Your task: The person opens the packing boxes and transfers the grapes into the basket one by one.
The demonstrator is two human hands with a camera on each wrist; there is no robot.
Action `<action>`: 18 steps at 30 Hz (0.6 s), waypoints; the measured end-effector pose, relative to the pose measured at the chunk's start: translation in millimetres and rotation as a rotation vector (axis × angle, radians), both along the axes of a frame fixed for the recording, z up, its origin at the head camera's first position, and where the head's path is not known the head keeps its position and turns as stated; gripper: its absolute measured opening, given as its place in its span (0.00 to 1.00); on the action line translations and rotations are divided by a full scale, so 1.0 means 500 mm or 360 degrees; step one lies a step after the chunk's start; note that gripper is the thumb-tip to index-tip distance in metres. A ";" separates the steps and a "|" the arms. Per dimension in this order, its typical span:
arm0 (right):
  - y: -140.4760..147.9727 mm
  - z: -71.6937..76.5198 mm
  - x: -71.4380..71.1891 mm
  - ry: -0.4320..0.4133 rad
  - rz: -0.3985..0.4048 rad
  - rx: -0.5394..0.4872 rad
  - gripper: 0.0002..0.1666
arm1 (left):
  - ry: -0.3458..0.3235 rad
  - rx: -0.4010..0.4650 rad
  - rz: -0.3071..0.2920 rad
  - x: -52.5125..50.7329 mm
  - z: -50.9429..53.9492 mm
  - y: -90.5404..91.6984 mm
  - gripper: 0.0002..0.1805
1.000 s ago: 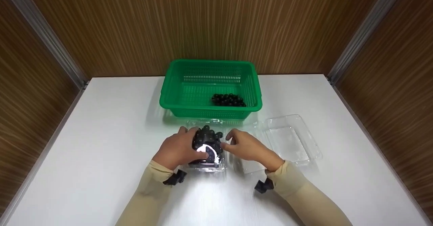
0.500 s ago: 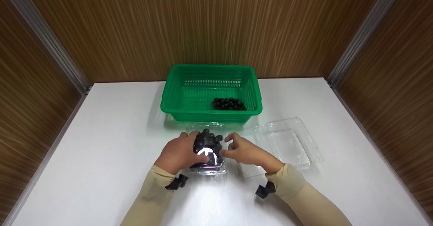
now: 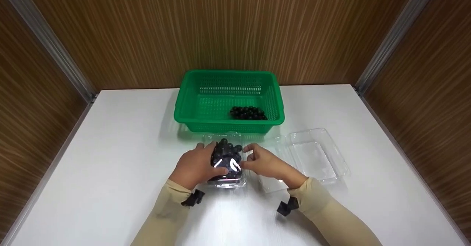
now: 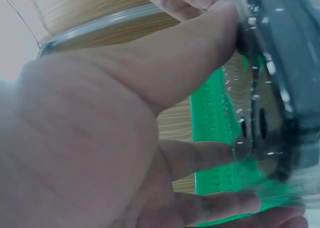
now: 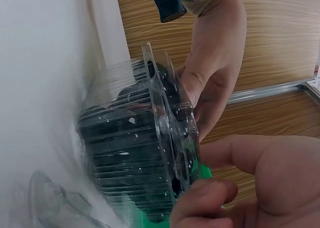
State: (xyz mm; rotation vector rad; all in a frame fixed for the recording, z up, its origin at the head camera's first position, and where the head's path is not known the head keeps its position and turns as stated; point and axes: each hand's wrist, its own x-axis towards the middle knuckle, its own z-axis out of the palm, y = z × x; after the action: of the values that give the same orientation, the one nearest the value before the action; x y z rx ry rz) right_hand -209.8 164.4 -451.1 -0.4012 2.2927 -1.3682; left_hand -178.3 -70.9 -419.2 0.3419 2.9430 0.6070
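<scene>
A clear plastic clamshell box (image 3: 229, 184) packed with dark grapes (image 3: 225, 150) stands on the white table, its lid lying over the fruit. My left hand (image 3: 195, 167) holds the box from the left, thumb on top of the lid and fingers along the far left side. In the right wrist view, the lid and base rims run close together with a narrow gap. At the right rim, my right hand (image 3: 266, 161) has its thumb and curled forefinger pinching the edge. Both hands also show in the right wrist view, with the ribbed box wall (image 5: 125, 158) between them and the table.
Behind the box stands a green perforated basket (image 3: 228, 122) with another bunch of dark grapes (image 3: 248, 113) inside. An open clear clamshell (image 3: 316, 157) lies to the right, its flat half partly under my right forearm. Wood-grain panels (image 3: 228, 28) enclose the table.
The head view has tipped slightly, shifting everything a little lower. Glare on the lid has changed from one curved patch to two streaks. Both hands stay at the box with little movement.
</scene>
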 end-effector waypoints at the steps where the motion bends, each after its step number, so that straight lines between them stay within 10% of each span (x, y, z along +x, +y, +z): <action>1: 0.002 0.001 -0.001 0.0012 0.0016 0.0026 0.34 | 0.0003 -0.0002 0.0000 0.000 0.000 0.000 0.51; 11: 0.022 0.015 0.000 -0.0074 0.0489 0.0241 0.55 | 0.0017 0.0040 -0.0039 0.001 0.003 -0.001 0.50; 18: 0.023 0.015 0.004 0.0081 0.0557 0.0492 0.63 | -0.0018 0.0045 -0.0025 -0.003 0.003 0.000 0.52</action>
State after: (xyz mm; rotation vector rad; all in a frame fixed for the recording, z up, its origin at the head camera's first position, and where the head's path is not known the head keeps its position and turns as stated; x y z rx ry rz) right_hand -207.7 175.9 -443.6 -0.6993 2.2878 -0.8291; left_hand -179.7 -70.8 -417.5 0.3628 2.9206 0.6472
